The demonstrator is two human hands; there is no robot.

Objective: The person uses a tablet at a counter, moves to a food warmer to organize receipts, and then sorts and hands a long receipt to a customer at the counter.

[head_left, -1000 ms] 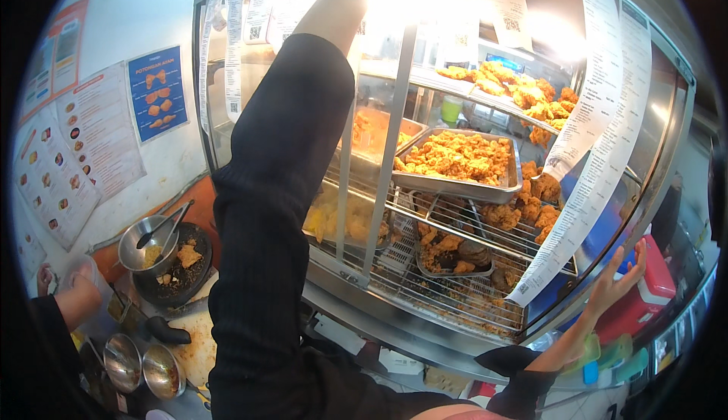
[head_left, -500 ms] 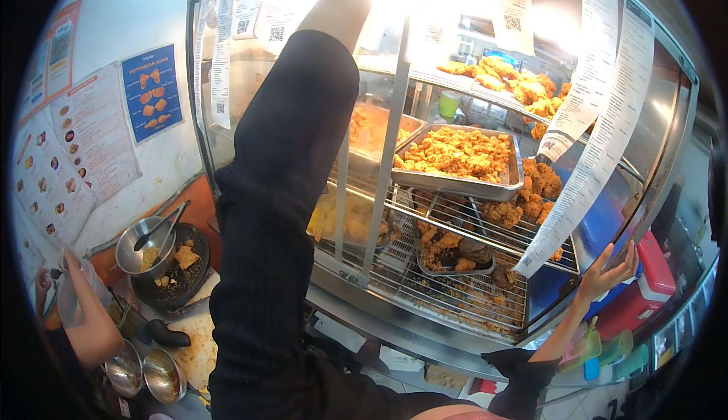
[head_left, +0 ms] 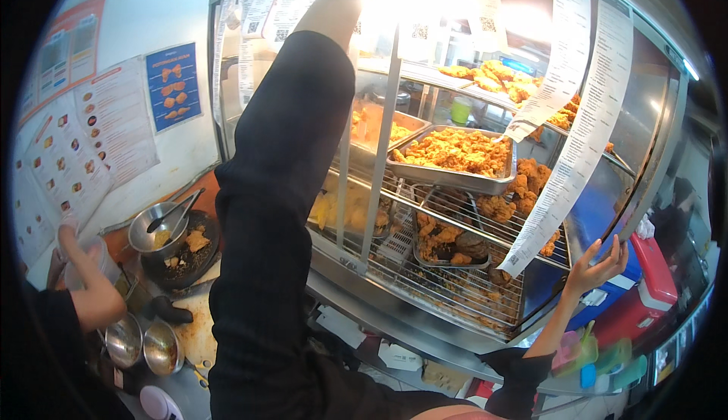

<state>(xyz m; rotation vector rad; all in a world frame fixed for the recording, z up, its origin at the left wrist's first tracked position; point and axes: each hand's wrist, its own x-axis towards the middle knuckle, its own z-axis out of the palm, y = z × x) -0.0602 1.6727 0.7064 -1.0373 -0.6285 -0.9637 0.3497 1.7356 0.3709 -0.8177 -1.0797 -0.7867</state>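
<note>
My left arm, in a black sleeve (head_left: 269, 192), reaches up across the glass display cabinet to the top edge, where its hand is lost beyond glare and frame. My right hand (head_left: 595, 267) has fingers apart against the cabinet's right-side frame. Behind hanging paper slips (head_left: 576, 155), the cabinet holds a metal tray of fried pieces (head_left: 451, 155), more fried pieces on the upper shelf (head_left: 493, 79) and a lower tray (head_left: 451, 242) on a wire rack.
At left, another person's arm (head_left: 91, 299) reaches toward a plastic container. Near it are a steel bowl (head_left: 148, 234) on a dark mortar and smaller bowls (head_left: 163, 344). A red cooler (head_left: 652, 283) stands at right, with another person (head_left: 671, 215) beyond. Posters (head_left: 173, 86) cover the left wall.
The other person's hand at left has risen. The view has shifted slightly, and the hanging slips have swung a little. My right hand remains at the cabinet frame, slightly lower in view.
</note>
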